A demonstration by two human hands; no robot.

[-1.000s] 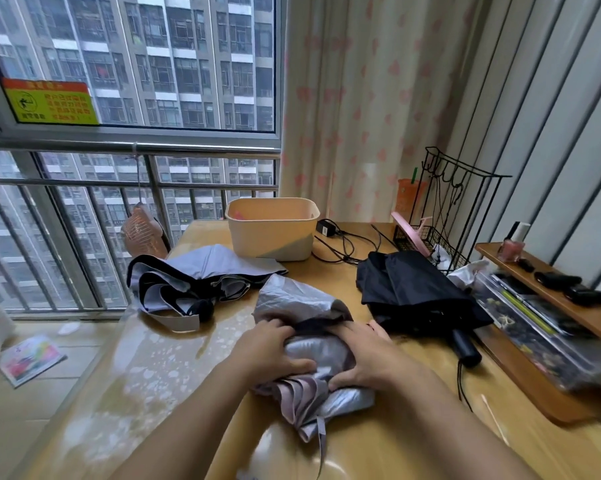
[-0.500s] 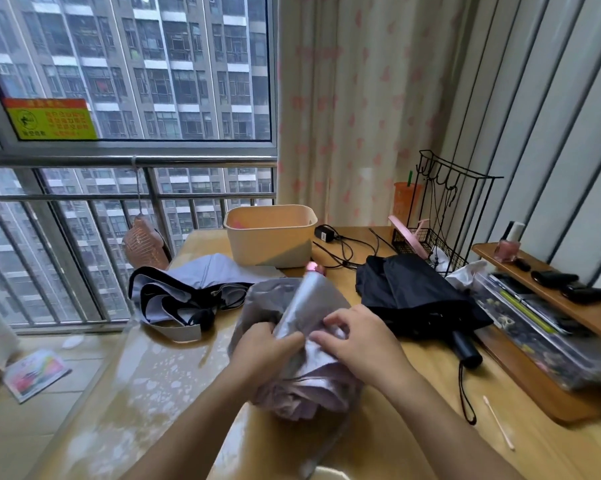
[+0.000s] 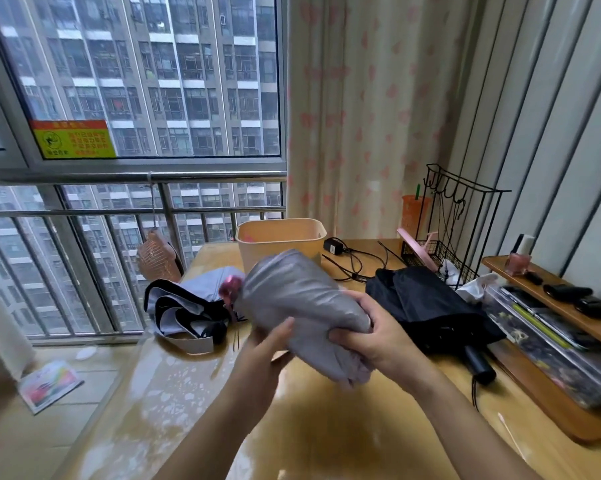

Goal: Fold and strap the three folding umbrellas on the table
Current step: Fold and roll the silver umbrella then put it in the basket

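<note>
Since half a second ago the silver umbrella (image 3: 302,299) has come up off the surface (image 3: 327,427) and swung, so that its pink tip now points up and to the left. It is held in the air in front of the beige bin (image 3: 281,247), tilted, its upper end overlapping the bin's front wall in the view. The right hand (image 3: 372,336) holds the lower end, its fingers (image 3: 347,337) curled tight round the bunched fabric. The left hand (image 3: 269,344) is blurred, but its thumb lies on top of the fabric with the palm beneath, so it holds the bundle too. In front of the bin and to its left the lavender umbrella (image 3: 188,306) with black trim lies loose and unfolded on the surface. In front of the bin and to its right lies the black umbrella (image 3: 427,306), its handle toward the near edge. Just right of the bin sit a charger (image 3: 332,245) and its cables.
</note>
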